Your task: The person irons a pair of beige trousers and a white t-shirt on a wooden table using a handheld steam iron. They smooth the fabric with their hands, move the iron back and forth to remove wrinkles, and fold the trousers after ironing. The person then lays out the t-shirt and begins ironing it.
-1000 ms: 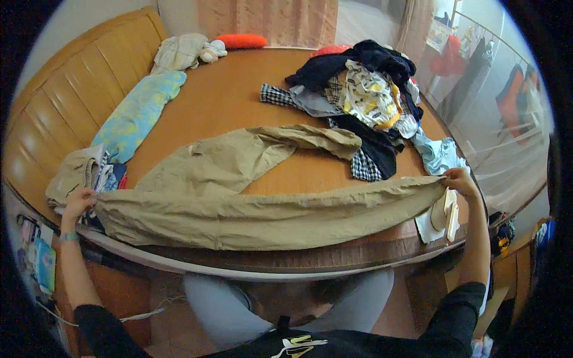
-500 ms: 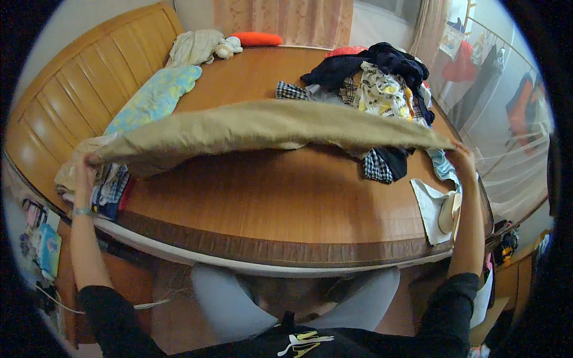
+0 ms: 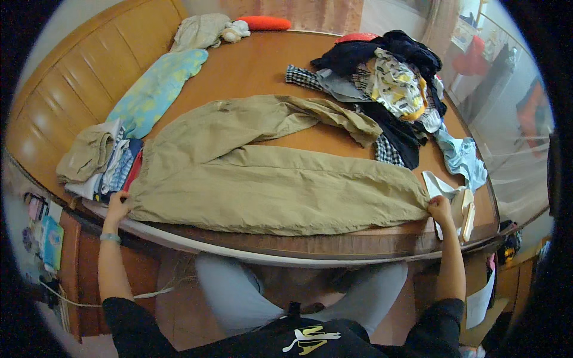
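My left hand (image 3: 117, 203) pinches the waistband and my right hand (image 3: 440, 209) the cuff of the soft, light khaki cotton trousers (image 3: 268, 185) lying flat along the near edge of the surface (image 3: 262, 65), limp enough to need both ends held.

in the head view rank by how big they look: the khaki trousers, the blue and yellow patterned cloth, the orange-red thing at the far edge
1. khaki trousers, by far the largest, spread across the table.
2. blue and yellow patterned cloth.
3. orange-red thing, smallest, though it lies farthest from the camera, so it may look smaller than it is.
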